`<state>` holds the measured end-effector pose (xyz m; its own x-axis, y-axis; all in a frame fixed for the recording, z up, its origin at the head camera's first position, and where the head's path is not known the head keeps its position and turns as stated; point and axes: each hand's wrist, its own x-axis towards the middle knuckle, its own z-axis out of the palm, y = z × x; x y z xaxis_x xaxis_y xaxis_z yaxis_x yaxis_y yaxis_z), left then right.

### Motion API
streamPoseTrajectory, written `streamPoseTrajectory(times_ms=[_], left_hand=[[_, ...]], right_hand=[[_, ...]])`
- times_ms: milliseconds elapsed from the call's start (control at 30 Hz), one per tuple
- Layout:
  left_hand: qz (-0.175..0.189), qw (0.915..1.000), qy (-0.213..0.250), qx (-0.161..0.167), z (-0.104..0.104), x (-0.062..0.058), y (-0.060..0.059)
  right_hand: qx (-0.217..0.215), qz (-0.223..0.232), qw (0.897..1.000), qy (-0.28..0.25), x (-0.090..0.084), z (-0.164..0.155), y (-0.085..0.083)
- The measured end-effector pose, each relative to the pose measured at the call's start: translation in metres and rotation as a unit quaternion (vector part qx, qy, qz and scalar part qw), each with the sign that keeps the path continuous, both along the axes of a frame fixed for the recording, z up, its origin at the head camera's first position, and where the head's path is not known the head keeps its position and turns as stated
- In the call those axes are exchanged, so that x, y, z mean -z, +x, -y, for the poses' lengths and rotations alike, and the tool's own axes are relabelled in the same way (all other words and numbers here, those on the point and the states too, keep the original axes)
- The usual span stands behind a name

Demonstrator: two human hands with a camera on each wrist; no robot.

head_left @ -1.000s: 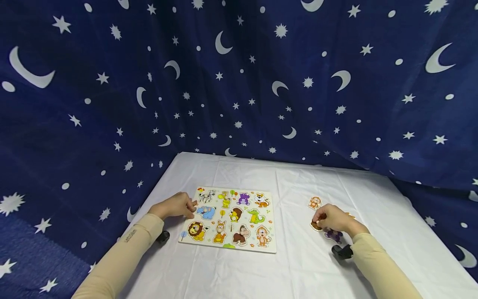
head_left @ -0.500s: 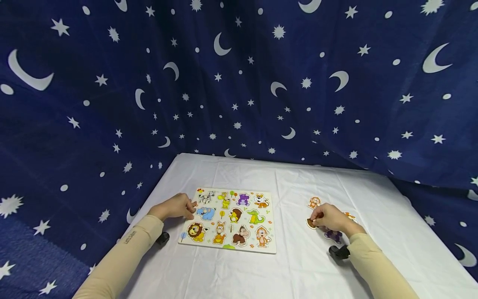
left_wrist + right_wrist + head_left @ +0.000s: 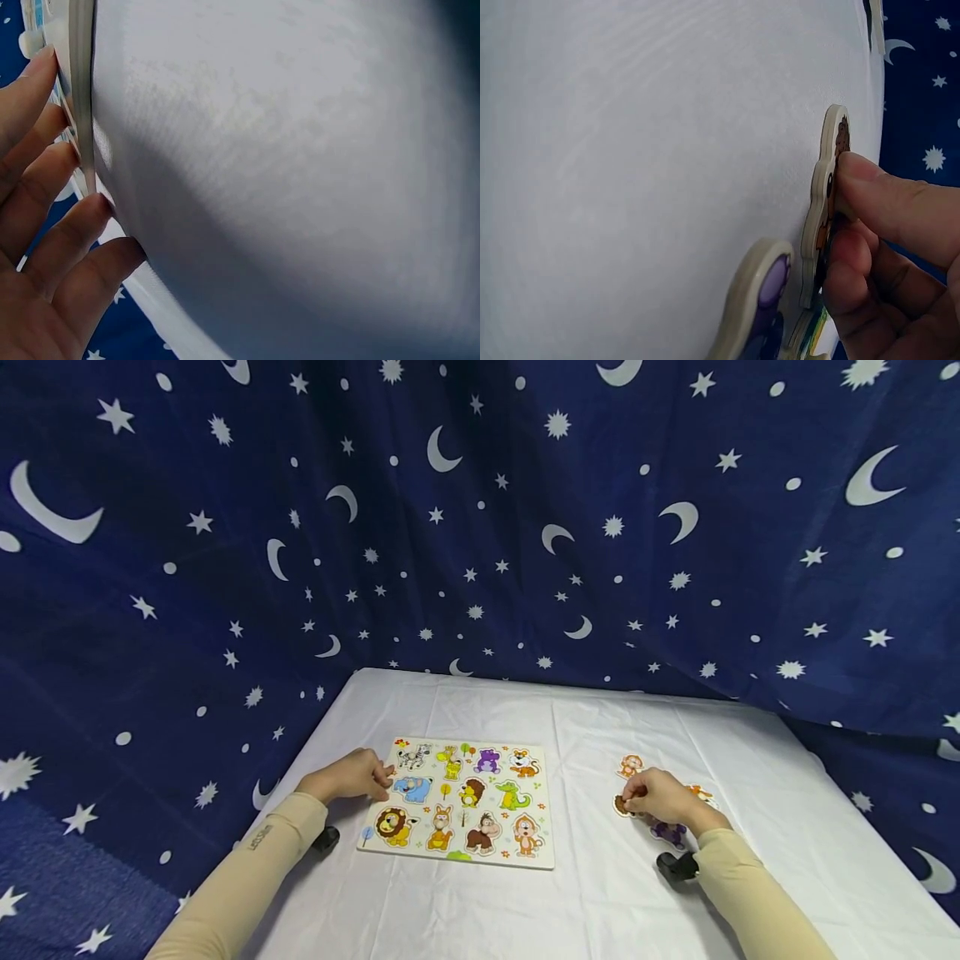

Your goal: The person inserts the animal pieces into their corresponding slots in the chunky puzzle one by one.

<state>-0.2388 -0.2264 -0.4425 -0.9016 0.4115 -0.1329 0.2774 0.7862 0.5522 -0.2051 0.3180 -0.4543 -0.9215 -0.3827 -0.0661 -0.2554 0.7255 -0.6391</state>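
On the white tablecloth (image 3: 600, 893), the left hand (image 3: 348, 775), fingers relaxed, steadied the puzzle board (image 3: 540, 852); the right hand (image 3: 660, 795) pinched a brown animal piece (image 3: 826, 202), probably lifting it; next, finding its matching slot.

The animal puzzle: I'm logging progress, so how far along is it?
Done: none seated; the puzzle board shows only printed animals. In hand: the right hand pinches a brown piece; the left hand steadies the board. Left: the monkey piece, purple piece and others.

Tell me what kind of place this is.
Likely a staged tabletop set: a white-clothed table backed by a navy star-and-moon cloth, with an animal peg puzzle board and loose animal pieces.
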Motion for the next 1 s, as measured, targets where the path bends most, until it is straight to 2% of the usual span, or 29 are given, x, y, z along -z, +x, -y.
streamPoseTrajectory(times_ms=[233,533,767,1000], left_hand=[[0.002,1.0,0.0,-0.001,-0.001,-0.001,0.001],[0.004,1.0,-0.004,-0.001,0.0,-0.001,0.001],[0.016,0.9998,0.011,-0.002,-0.002,-0.002,0.002],[0.002,1.0,0.002,-0.004,-0.002,-0.002,0.003]], right_hand=[[0.002,-0.012,1.0,0.003,0.0,0.004,0.001],[0.013,-0.048,0.998,0.038,0.002,0.008,-0.001],[0.012,-0.059,0.997,0.038,0.004,0.011,-0.001],[0.024,-0.068,0.996,0.043,0.007,0.012,-0.002]])
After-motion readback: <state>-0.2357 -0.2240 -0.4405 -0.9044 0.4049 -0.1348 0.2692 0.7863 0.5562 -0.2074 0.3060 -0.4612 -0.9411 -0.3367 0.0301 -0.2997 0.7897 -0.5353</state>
